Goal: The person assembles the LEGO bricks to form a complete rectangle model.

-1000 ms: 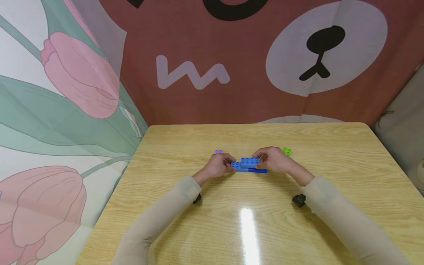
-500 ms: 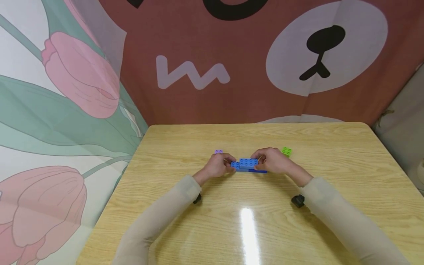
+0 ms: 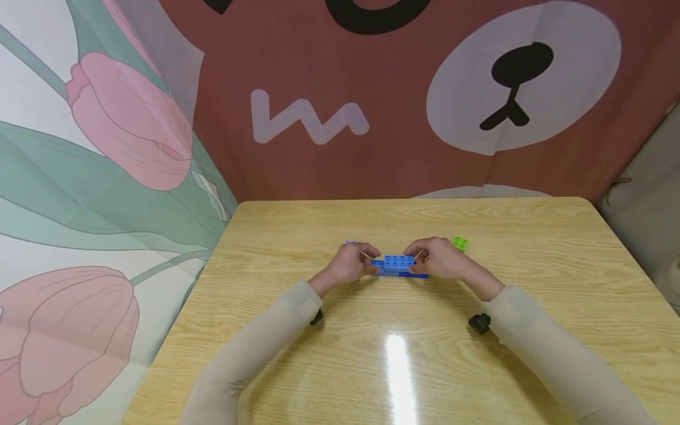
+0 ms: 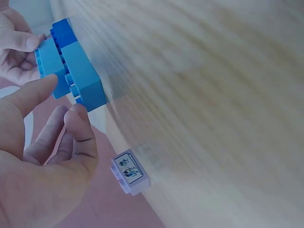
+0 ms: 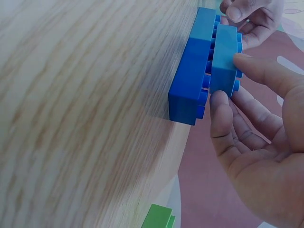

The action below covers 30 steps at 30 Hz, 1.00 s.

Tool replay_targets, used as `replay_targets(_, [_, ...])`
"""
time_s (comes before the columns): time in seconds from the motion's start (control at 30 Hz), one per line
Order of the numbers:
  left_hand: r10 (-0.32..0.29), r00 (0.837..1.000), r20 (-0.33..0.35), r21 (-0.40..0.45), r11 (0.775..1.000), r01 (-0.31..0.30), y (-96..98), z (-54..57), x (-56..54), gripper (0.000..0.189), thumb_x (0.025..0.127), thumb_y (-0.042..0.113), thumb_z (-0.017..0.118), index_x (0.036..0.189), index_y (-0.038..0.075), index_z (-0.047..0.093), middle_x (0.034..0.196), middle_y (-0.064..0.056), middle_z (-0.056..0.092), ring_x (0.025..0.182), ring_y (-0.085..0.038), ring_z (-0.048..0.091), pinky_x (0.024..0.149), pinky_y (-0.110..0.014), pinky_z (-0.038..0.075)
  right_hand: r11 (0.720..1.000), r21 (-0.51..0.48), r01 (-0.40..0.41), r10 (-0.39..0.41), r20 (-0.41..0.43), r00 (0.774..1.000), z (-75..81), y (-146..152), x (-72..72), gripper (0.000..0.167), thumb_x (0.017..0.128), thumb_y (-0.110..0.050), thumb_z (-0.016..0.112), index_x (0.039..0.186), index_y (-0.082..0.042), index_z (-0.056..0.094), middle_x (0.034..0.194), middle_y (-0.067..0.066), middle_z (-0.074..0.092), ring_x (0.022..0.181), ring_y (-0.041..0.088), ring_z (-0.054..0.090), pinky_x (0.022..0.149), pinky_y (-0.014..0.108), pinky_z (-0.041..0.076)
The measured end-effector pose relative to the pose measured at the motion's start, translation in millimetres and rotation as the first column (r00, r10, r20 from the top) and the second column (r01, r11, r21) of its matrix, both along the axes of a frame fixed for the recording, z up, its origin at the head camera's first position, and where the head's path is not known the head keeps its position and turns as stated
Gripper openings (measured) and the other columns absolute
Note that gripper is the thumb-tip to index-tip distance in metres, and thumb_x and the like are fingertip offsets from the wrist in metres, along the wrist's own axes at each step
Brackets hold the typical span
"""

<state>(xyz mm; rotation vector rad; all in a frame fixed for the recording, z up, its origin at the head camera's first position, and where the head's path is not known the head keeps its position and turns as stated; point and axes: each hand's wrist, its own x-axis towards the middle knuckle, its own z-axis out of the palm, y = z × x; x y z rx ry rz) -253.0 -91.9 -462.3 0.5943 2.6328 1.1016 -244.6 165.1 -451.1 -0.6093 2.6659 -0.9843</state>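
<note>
Your forearms come in from the near left and near right in pale sleeves, angled toward each other so that both hands meet over the middle of the wooden table (image 3: pixel 340 366), fingers pointing inward. Your left hand (image 3: pixel 347 264) is loosely curved at the left end of the bricks, thumb and fingertips spread well apart with nothing gripped between them; you can't tell from here whether a tip brushes the blue. Your right hand (image 3: pixel 441 258) has its thumb and a fingertip closed in a pinch on the right end of the upper light blue brick (image 3: pixel 399 262), the other fingers curling in behind. That brick lies level, long side running left to right, two rows of four studs facing up. It sits over the joint between the lower light blue brick (image 4: pixel 85 78) on the left and the dark blue brick (image 5: pixel 187 78) on the right, which lie end to end on the table. Studs of the lower pair show beneath it, so you can't tell whether it is locked down. Beyond your left hand is a small purple brick (image 4: pixel 130 172) with a printed side; beyond your right, a small green one (image 3: pixel 460 243).
</note>
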Motion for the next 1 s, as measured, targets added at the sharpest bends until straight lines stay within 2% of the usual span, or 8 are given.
replay_targets(0.3, [-0.042,0.999,-0.007,-0.012,0.999,0.042,5.8,6.5,0.8,0.031,0.087,0.022,0.079,0.116,0.015,0.072,0.115,-0.004,0.073,0.086,-0.006,0.067,0.068,-0.02,0.055,1.0,-0.011,-0.013,0.013,-0.006,1.0,-0.4,1.4,0.3,0.035,0.087,-0.022,0.078,0.118,-0.009,0.07,0.107,0.008,0.073,0.09,0.018,0.068,0.076,0.037,0.057])
replay_targets(0.53, [-0.065,0.997,0.041,0.055,0.997,0.062,11.4,7.7,-1.2,0.028,0.088,0.017,0.078,0.114,0.012,0.073,0.115,-0.008,0.072,0.083,-0.009,0.066,0.065,-0.022,0.054,1.0,-0.013,-0.015,0.015,-0.013,1.0,-1.3,2.9,0.0,0.034,0.088,-0.022,0.077,0.118,-0.008,0.07,0.107,0.008,0.073,0.09,0.018,0.068,0.076,0.037,0.058])
replay_targets(0.77, [-0.071,0.996,0.06,0.029,0.997,0.069,13.2,7.2,-1.7,0.028,0.09,0.02,0.076,0.116,0.015,0.072,0.114,-0.005,0.071,0.08,-0.007,0.066,0.064,-0.022,0.055,1.0,-0.01,-0.02,0.02,-0.029,0.999,-0.6,3.5,0.8,0.032,0.087,-0.021,0.078,0.116,-0.009,0.071,0.099,0.005,0.074,0.086,0.016,0.068,0.074,0.036,0.057])
replay_targets(1.0, [-0.061,0.996,0.064,0.0,0.998,0.061,14.3,6.7,-2.9,0.029,0.09,0.021,0.076,0.118,0.014,0.073,0.114,-0.005,0.072,0.083,-0.008,0.068,0.066,-0.022,0.056,1.0,-0.009,-0.029,0.029,-0.04,0.999,-0.9,4.4,-0.1,0.032,0.088,-0.021,0.077,0.116,-0.008,0.073,0.097,0.004,0.075,0.084,0.014,0.068,0.073,0.035,0.056])
